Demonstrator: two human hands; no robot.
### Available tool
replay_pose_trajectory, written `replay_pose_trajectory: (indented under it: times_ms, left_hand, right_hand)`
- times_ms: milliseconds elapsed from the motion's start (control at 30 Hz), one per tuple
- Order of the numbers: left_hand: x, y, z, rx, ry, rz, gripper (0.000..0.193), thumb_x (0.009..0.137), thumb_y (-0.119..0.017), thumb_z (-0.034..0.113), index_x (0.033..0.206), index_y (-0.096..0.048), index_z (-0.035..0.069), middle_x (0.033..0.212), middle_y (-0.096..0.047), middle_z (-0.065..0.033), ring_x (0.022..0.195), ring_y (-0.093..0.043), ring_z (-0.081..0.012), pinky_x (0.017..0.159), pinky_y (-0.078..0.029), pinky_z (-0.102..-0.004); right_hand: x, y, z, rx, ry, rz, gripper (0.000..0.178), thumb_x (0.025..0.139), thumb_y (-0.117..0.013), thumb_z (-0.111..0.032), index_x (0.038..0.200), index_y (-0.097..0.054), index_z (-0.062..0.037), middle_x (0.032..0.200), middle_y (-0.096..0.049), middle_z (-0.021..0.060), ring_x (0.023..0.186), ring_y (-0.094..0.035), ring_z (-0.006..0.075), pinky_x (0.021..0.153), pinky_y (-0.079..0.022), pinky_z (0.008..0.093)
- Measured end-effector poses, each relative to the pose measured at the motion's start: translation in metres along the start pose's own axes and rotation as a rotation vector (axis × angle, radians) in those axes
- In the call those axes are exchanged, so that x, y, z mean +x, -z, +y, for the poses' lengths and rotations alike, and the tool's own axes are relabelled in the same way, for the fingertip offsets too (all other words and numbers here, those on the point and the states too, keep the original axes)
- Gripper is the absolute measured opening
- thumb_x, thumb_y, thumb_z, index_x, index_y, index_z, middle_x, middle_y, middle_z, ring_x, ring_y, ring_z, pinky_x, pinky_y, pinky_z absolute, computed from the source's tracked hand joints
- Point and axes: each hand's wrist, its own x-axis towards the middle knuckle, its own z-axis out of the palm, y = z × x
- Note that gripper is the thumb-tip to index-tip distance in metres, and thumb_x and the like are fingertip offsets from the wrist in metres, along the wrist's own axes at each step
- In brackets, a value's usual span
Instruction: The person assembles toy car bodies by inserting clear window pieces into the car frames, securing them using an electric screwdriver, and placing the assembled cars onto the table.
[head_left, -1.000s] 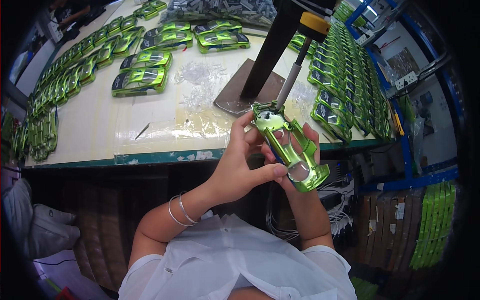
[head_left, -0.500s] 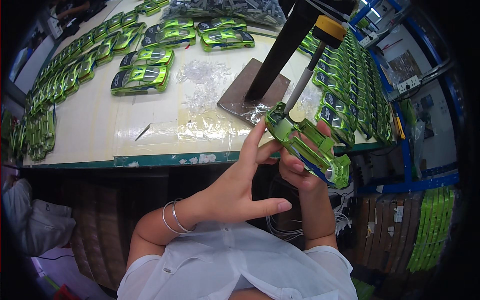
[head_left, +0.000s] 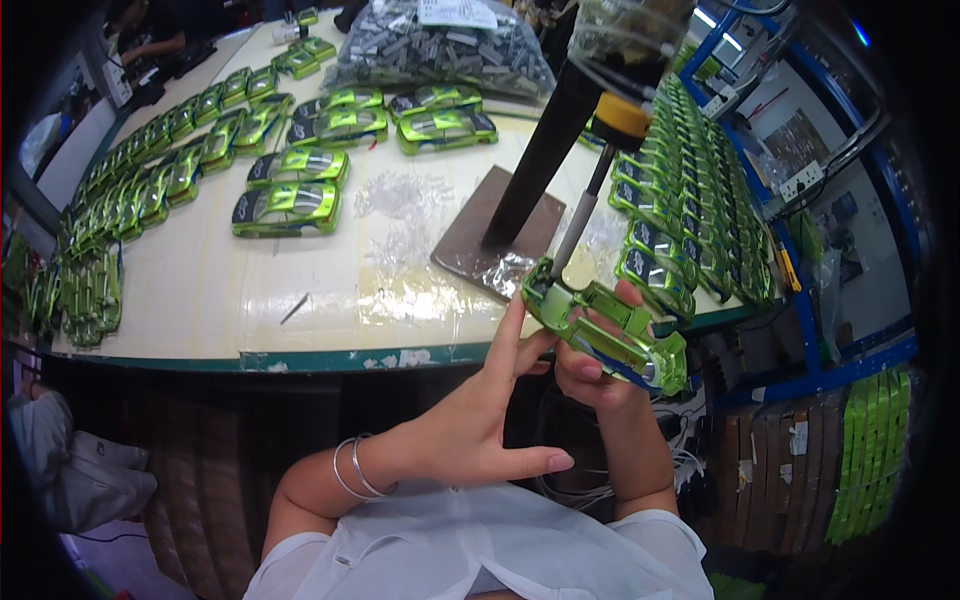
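My right hand holds a glossy green toy car body shell from beneath, its hollow inside facing up. My left hand is spread, thumb stretched out to the side. Its index fingertip touches the shell's far left end, and the other fingers bend close to the shell's edge. Into that same end reaches the tip of a slim grey rod tool with a yellow collar. What the tip touches inside is hidden.
A dark post rises from a brown plate on the table. Rows of finished green car shells stand left and right. Clear plastic scraps and a thin sliver lie on the tabletop. A bag of grey parts sits behind.
The view has tilted up, so the table sits lower and more of the bag shows. Both hands keep their hold on the shell, with the rod tip still at its end.
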Motion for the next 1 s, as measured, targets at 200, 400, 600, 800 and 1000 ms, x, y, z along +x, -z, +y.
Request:
replay_pose_trajectory:
  times_ms: [200,400,600,800,1000]
  left_hand:
    - [-0.001,-0.006,0.003,-0.036,0.015,-0.017,0.111,0.072,-0.065,0.029,0.12,0.03,-0.004,0.133,-0.009,-0.0288,0.126,-0.016,-0.0316,0.097,-0.026,-0.0384]
    - [0.001,-0.007,0.005,-0.038,0.032,-0.022,0.112,0.073,-0.064,0.032,0.119,0.032,-0.004,0.134,-0.006,-0.0293,0.126,-0.014,-0.0321,0.098,-0.025,-0.0382]
    - [0.005,-0.015,0.003,-0.058,0.006,0.026,0.111,0.074,-0.063,0.03,0.118,0.033,-0.003,0.133,-0.006,-0.0294,0.126,-0.014,-0.0324,0.098,-0.026,-0.0385]
    - [0.002,-0.017,-0.001,-0.063,-0.005,0.063,0.109,0.074,-0.063,0.028,0.119,0.032,-0.002,0.133,-0.008,-0.0298,0.125,-0.018,-0.0332,0.097,-0.028,-0.0388]
    - [-0.01,-0.02,-0.014,-0.181,0.07,0.135,0.106,0.074,-0.063,0.024,0.122,0.028,-0.001,0.133,-0.015,-0.0265,0.122,-0.025,-0.0305,0.096,-0.029,-0.0382]
  right_hand:
    - [-0.004,-0.005,0.003,0.0,0.011,0.013,0.058,0.084,-0.03,-0.046,0.11,-0.039,0.0053,0.073,-0.047,0.027,0.045,-0.047,0.0248,0.031,-0.041,0.0278]
    - [-0.003,-0.011,0.001,-0.018,0.034,0.037,0.056,0.084,-0.03,-0.045,0.108,-0.041,0.0043,0.072,-0.047,0.0265,0.05,-0.047,0.0244,0.03,-0.04,0.028]
    - [-0.006,-0.012,-0.006,-0.059,0.015,0.107,0.058,0.083,-0.03,-0.047,0.108,-0.04,0.0052,0.074,-0.048,0.0264,0.048,-0.048,0.0237,0.031,-0.041,0.0273]
    - [-0.005,-0.016,0.001,-0.064,0.082,0.229,0.058,0.083,-0.031,-0.045,0.108,-0.04,0.0055,0.073,-0.048,0.0272,0.044,-0.045,0.0217,0.031,-0.042,0.0265]
    - [-0.012,-0.007,0.012,-0.068,0.079,0.323,0.056,0.083,-0.03,-0.045,0.105,-0.044,0.0048,0.072,-0.048,0.0264,0.043,-0.044,0.0214,0.032,-0.039,0.0265]
